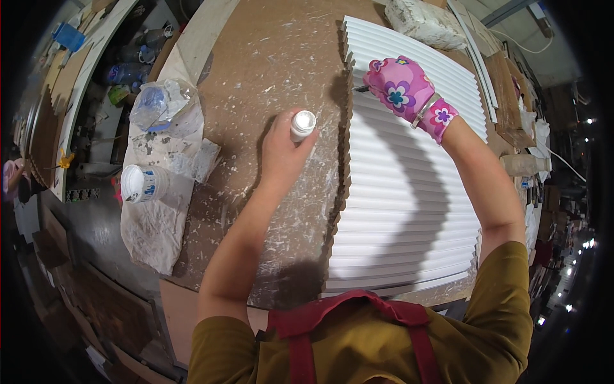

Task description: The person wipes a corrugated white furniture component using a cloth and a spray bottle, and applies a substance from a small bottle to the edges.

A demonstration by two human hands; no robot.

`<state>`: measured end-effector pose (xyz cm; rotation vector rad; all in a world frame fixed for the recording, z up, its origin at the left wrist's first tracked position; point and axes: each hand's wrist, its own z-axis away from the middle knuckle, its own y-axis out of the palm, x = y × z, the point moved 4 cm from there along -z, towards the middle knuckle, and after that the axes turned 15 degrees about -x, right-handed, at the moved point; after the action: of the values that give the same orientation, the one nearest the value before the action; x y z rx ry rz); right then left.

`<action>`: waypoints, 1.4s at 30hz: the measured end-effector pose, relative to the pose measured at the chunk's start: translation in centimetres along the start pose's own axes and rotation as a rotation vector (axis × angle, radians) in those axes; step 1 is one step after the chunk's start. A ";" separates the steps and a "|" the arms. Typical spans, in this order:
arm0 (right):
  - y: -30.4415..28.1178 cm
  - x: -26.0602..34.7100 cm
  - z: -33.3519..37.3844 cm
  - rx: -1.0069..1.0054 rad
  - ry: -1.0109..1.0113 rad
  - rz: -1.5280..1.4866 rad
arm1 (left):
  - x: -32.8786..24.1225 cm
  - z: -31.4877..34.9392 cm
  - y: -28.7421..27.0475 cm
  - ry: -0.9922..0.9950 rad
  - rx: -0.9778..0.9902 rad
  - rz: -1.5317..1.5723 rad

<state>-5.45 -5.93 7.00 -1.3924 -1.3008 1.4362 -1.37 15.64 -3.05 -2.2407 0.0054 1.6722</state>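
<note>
My bare left hand (282, 148) is wrapped round a small white open-topped bottle (303, 123), held upright over the work table, with white stuff inside its mouth. On my right hand (399, 88) is a pink glove with flower patterns. Its fingers are closed on a thin dark tool (362, 89), most of it hidden by the glove, so its kind does not show. The tool's end lies by the left edge of a white ridged panel (396, 211), near its far end. Shadows of my right arm fall across the ridges.
The brown table (256, 64) is spotted with white. To the left, a white tub (142, 184), a clear plastic bag (165, 105) and crumpled cloth (153, 237) lie along a board. A wrapped white bundle (425, 24) sits beyond the panel, and a cardboard box (505, 96) stands right.
</note>
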 end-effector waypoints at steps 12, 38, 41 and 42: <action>-0.5 1.1 -1.8 0.293 0.055 0.143 | -0.4 0.0 0.0 -0.002 -0.003 0.009; 2.4 -6.9 -6.2 -0.028 0.085 -0.119 | 0.0 0.0 0.1 0.004 0.009 -0.004; 0.9 -6.2 -6.2 -0.114 0.102 -0.094 | 0.2 0.1 0.0 -0.005 0.009 -0.014; 0.8 -6.2 -6.0 -0.153 0.081 -0.099 | 0.5 0.1 0.1 -0.004 0.004 0.007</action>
<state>1.43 -11.07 8.24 -1.4481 -1.4307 1.2235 -1.30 15.67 -3.54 -2.2370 0.0159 1.6788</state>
